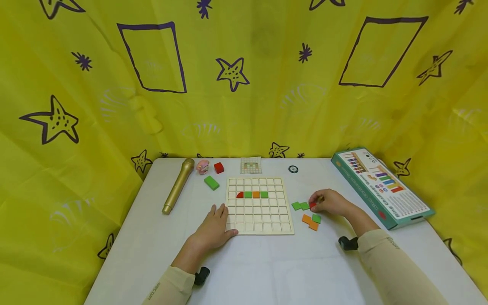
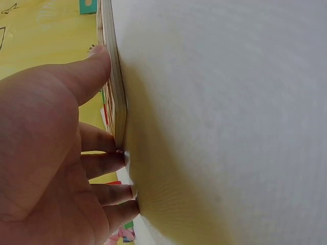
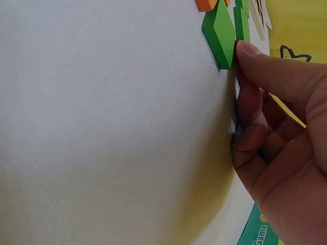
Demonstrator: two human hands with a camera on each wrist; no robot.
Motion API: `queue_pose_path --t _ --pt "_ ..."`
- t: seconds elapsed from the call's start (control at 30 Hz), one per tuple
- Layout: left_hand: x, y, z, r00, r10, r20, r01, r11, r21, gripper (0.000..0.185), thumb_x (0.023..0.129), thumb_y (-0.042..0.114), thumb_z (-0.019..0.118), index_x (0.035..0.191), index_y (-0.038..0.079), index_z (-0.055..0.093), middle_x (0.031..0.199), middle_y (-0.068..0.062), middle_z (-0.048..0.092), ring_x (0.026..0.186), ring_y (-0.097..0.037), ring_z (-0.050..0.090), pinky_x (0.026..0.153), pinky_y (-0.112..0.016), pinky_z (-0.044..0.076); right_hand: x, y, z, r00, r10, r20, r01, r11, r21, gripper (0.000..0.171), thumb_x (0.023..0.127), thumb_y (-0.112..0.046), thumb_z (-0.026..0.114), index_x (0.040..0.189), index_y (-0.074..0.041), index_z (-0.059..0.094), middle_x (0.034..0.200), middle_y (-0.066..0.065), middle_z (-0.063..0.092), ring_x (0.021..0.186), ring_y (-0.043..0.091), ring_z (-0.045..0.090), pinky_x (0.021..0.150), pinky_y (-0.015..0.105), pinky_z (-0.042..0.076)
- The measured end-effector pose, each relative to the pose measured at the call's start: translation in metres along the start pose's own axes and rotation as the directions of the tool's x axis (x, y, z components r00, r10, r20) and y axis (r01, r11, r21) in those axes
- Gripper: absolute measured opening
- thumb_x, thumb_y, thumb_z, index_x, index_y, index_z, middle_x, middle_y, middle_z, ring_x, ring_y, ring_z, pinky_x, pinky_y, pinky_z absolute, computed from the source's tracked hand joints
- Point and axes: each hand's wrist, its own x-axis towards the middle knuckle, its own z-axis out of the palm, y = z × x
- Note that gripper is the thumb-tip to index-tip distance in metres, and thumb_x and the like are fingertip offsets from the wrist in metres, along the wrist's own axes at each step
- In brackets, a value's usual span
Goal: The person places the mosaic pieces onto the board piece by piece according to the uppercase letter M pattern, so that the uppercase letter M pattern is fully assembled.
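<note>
At the far left of the tabletop (image 1: 259, 264) lies a gold microphone (image 1: 178, 186), with a green block (image 1: 211, 182) and a red block (image 1: 218, 167) to its right. Next comes the left hand (image 1: 213, 226), its fingers spread straight at the left edge of the grid board (image 1: 253, 218) and its thumb at the near edge. The board looks stiff and fairly light, so light pressure at that corner should steady it. Right of the board lie loose green tiles (image 1: 296, 206) and orange tiles (image 1: 306, 219). Beside them the right hand (image 1: 331, 202) pinches a red tile (image 1: 312, 205) between thumb and forefinger, close to the tabletop. The tile seems thin, rigid, very light and perhaps slick; opposite edges are the best hold. Farthest right lies a game box (image 1: 381, 186).
</note>
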Motion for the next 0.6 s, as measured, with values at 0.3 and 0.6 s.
queue_pose_path --t 0.3,0.6 --pt "-0.002 0.002 -0.003 1.000 0.007 0.005 -0.007 1.000 -0.005 0.086 0.097 0.047 0.064 0.150 -0.013 0.033 0.158 -0.028 0.030 0.146 -0.052 0.021 0.119 -0.052 0.024 -0.003 0.001 -0.003 0.998 -0.026 0.058 0.021 0.997 0.074 0.016 0.088 -0.007 0.076 0.103 -0.003 0.071 0.096 0.006 0.068 0.086 0.023 0.056 0.077 0.033 0.050" --pt "-0.002 0.002 -0.004 1.000 0.007 0.004 -0.007 1.000 -0.008 0.086 0.096 0.046 0.064 0.150 -0.013 0.033 0.158 -0.028 0.030 0.146 -0.052 0.021 0.119 -0.052 0.025 -0.005 0.000 -0.011 0.997 -0.027 0.070 0.019 0.994 0.110 0.010 0.092 -0.009 0.071 0.101 -0.004 0.069 0.093 0.006 0.067 0.085 0.023 0.056 0.075 0.032 0.050"
